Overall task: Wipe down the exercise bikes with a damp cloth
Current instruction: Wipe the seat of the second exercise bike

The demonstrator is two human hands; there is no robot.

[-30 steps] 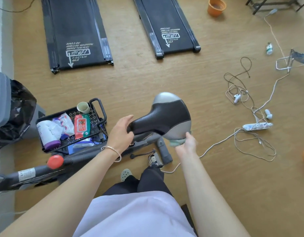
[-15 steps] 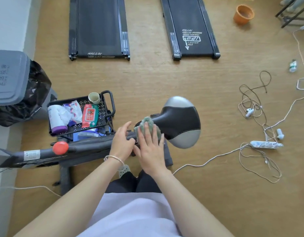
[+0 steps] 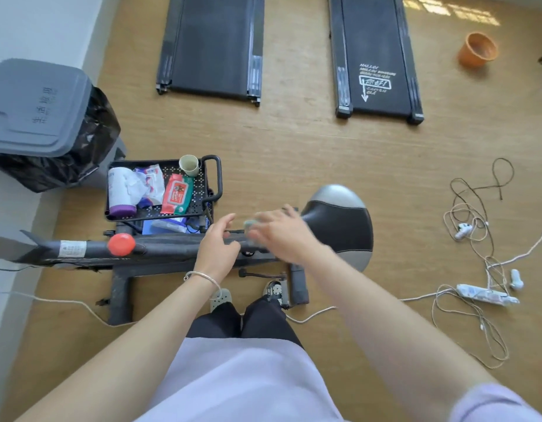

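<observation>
The exercise bike lies across the middle of the view, its black and silver saddle [image 3: 339, 226] at the right and its dark frame bar [image 3: 166, 248] running left to a red knob [image 3: 121, 244]. My right hand [image 3: 281, 233], blurred by motion, presses a greenish cloth [image 3: 250, 224] onto the saddle's narrow nose. My left hand [image 3: 216, 245] rests on the frame bar just left of it, fingers curled around the bar.
A black cart tray [image 3: 213, 178] with wipes, a bottle and a cup stands behind the bike. A grey bin [image 3: 35, 111] with a black bag is at far left. Two treadmills [image 3: 211, 47] lie ahead. Cables and a power strip [image 3: 486, 295] litter the floor at right. An orange pot [image 3: 476, 50] sits far right.
My right hand carried the cloth from under the saddle's rear up to its nose and keeps rubbing there. My left hand slid from the saddle nose down onto the frame bar. The view shifted right.
</observation>
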